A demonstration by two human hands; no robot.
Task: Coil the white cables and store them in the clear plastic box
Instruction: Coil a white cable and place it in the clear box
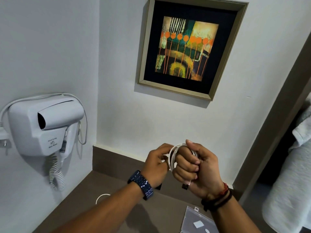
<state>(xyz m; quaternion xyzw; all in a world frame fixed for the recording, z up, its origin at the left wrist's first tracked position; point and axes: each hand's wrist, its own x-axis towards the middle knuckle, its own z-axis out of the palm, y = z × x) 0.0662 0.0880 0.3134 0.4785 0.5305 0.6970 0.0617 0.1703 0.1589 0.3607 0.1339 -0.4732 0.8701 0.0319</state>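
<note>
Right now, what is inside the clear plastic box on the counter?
Through the clear plastic box only a small white square and a smaller white piece show; no coiled cable is visible. Its right part is hidden by the right forearm, and its lower part is out of frame.

White cable (pixel 173 156) wound in several loops, raised above counter. Second white cable (pixel 102 197) loose on counter, partly hidden. Clear plastic box (pixel 198 221) flat on counter, lower right.

I can make out small grey lettering on the wall-mounted hair dryer (pixel 45 126), up and to the left of my left hand (pixel 157 163), but it is too blurred to read.
</note>
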